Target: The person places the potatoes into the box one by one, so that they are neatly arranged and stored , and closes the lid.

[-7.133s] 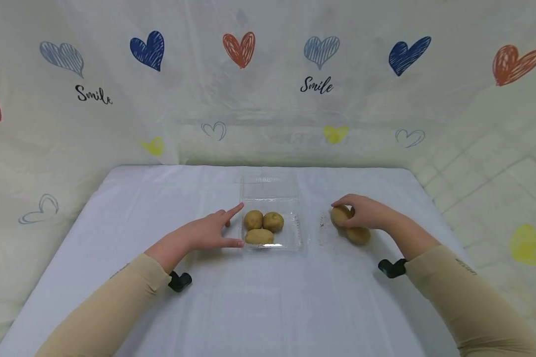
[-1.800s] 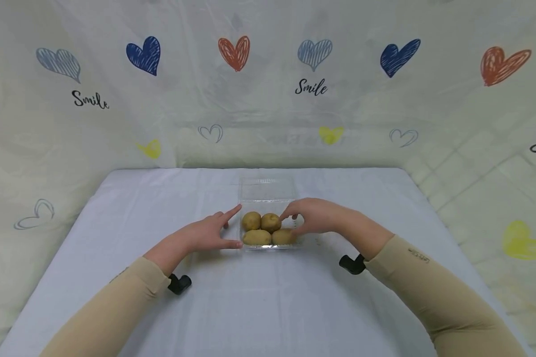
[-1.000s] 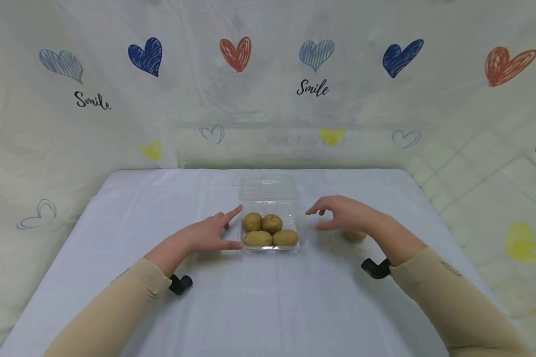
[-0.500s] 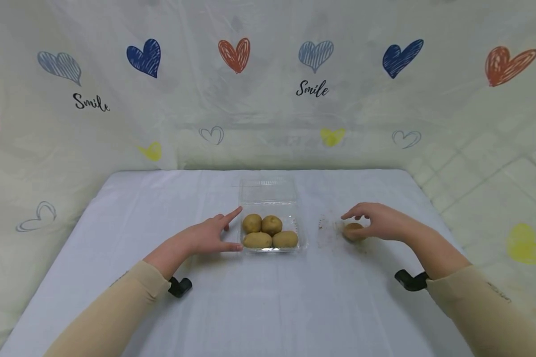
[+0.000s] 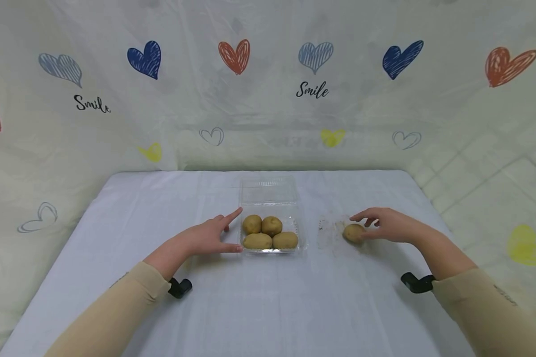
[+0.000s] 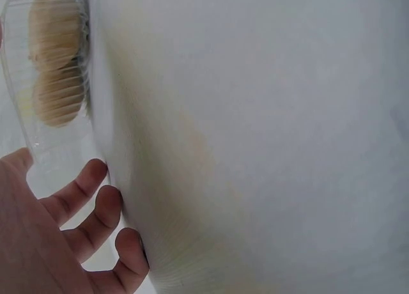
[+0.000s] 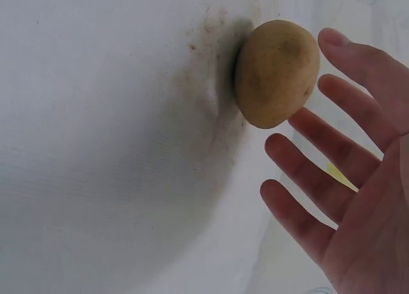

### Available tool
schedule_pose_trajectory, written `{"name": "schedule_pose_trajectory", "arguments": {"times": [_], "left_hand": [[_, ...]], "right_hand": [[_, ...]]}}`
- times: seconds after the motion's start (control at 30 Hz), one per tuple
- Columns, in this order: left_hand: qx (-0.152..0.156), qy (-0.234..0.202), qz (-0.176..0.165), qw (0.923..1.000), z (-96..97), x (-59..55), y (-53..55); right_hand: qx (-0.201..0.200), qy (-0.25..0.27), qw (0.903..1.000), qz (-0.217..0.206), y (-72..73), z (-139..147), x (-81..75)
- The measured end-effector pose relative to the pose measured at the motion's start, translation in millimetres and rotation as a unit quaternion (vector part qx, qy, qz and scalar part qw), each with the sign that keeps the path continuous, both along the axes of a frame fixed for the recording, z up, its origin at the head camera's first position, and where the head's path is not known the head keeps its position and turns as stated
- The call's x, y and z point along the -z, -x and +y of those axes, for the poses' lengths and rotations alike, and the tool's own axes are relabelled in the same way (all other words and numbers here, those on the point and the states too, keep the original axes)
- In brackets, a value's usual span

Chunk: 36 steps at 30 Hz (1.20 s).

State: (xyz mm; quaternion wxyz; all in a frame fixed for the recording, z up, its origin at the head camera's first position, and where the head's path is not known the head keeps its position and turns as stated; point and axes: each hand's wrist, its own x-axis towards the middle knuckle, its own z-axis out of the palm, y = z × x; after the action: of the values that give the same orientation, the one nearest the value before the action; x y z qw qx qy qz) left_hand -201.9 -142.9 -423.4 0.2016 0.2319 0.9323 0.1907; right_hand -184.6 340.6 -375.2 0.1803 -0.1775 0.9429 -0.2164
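Note:
A clear plastic container (image 5: 268, 210) lies with its lid flipped back at the table's middle. Several potatoes (image 5: 271, 226) sit in its base in two rows. My left hand (image 5: 207, 235) stretches its index finger and thumb to the container's left side, while its other fingertips (image 6: 108, 198) are bent toward the cloth. To the right, one potato (image 5: 354, 233) rests on the cloth. My right hand (image 5: 389, 225) is just beside it, fingers spread and loosely bent. In the right wrist view the thumb and fingers (image 7: 303, 166) reach toward this potato (image 7: 277, 75) without gripping it.
A white cloth (image 5: 250, 307) covers the table. Brown dirt specks (image 5: 323, 227) mark it between the container and the lone potato. Behind the table hangs a pale curtain (image 5: 268, 99) printed with hearts. Black wrist cameras (image 5: 417, 282) sit at both cuffs.
My right hand has let go of a potato in the container's front right and moved right to the last loose one. Earlier two potatoes lay there. The left hand has stayed put.

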Motion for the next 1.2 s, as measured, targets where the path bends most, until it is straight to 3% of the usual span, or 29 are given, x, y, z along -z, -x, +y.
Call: {"name": "schedule_pose_trajectory", "arguments": {"times": [0.2, 0.47, 0.87, 1.2], "left_hand": [[0.003, 0.000, 0.004, 1.0000, 0.7, 1.5, -0.8], [0.002, 0.001, 0.000, 1.0000, 1.6, -0.4, -1.9], [0.003, -0.001, 0.002, 1.0000, 1.4, -1.9, -1.2], [0.002, -0.001, 0.002, 1.0000, 0.9, -3.1, -1.9]], "right_hand": [[0.006, 0.009, 0.9994, -0.032, 1.9, 1.0, 10.1], [0.009, 0.008, 0.9992, -0.038, 2.3, -0.5, 15.7], [0.008, 0.002, 0.9999, -0.014, 1.3, -7.3, 15.2], [0.001, 0.026, 0.9988, 0.041, 6.7, -15.3, 2.4]]}}
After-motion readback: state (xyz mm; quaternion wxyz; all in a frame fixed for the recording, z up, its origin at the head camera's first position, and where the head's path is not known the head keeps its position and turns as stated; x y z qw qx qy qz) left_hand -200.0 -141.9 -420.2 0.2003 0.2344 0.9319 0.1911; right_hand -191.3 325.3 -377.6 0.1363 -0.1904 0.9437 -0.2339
